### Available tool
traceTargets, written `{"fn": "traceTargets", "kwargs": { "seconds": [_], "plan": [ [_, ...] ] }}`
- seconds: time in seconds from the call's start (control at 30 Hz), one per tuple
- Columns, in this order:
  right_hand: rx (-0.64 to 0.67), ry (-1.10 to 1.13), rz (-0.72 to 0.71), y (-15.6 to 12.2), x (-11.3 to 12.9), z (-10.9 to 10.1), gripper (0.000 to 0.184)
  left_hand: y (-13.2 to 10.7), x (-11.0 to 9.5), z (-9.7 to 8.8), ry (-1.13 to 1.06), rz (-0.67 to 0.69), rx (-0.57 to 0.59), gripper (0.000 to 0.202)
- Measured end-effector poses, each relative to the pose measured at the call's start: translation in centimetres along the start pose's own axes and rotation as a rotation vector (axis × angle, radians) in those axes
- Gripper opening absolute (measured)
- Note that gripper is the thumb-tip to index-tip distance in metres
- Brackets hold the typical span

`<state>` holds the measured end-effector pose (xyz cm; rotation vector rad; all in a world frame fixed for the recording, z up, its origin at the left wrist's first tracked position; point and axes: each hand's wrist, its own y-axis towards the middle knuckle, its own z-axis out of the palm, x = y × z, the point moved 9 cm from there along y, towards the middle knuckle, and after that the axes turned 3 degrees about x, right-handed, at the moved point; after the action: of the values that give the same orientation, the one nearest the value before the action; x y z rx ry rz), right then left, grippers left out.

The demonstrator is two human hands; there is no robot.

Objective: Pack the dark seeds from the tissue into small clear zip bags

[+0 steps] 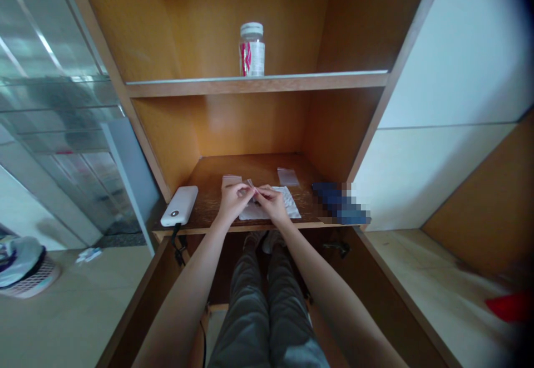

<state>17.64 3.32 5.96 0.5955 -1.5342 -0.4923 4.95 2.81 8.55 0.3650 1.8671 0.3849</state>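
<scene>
We get soft, rather dim daylight, seemingly from the upper left, with glare across the glass door (50,39), and darkened, warped, blurred edges at right.

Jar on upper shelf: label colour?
Label: white, with a red-pink mark at the left; shows best in the head view.

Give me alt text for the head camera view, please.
The left hand and right hand pinch a small translucent item above a white sheet on a wooden cabinet shelf, beside a white power bank. A labelled jar stands on a shelf higher up.
</scene>
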Motion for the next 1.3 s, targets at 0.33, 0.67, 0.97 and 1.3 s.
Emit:
{"fn": "traceTargets", "kwargs": {
  "seconds": [0.33,0.67,0.97,1.3],
  "plan": [
    [0.085,0.022,-0.019,-0.1,0.2,0.8,0.021,0.1,-1.3,-0.3,0.149,0.139,0.029,0.011],
    [-0.013,-0.021,0.049,0.1,-1.8,0.1,0.018,0.0,-1.9,0.7,0.363,0.179,0.080,0.007],
    [-0.108,0.000,0.115,0.1,-2.6,-0.9,0.016,-0.7,-4.4,0.8,0.688,0.176,-0.013,0.014],
    [-0.116,0.114,0.161,0.0,-3.6,-0.6,0.018,-1.6,-7.3,1.0,0.767,0.372,0.005,0.013]
  ]
}}
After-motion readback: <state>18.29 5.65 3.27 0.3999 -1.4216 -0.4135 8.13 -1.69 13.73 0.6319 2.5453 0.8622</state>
